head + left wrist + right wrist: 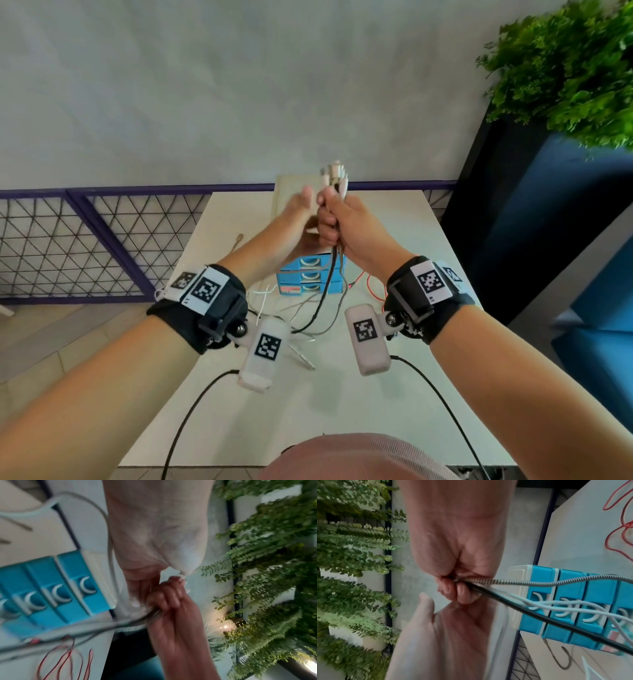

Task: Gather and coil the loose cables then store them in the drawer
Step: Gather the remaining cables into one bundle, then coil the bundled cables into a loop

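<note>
My right hand [337,222] is raised over the table and grips a bundle of cables [335,176] in a fist; their plug ends stick up above it. Below the fist [458,592] a braided silver cable [505,581], a black one [539,616] and white ones [573,605] trail down to the table. My left hand [298,219] lies against the fist, thumb up, its straight fingers [139,592] touching the right hand [168,595]. The blue drawer unit [298,278] stands below the hands with its three drawers closed. A thin red wire [371,291] lies loose to its right.
The white table [394,394] also bears a thin cable end [238,240] at the left and a metal plug [305,359] near the middle. A pale board [287,186] stands behind the drawers. A mesh railing [102,240] runs left; a plant [565,68] and blue furniture [548,222] stand right.
</note>
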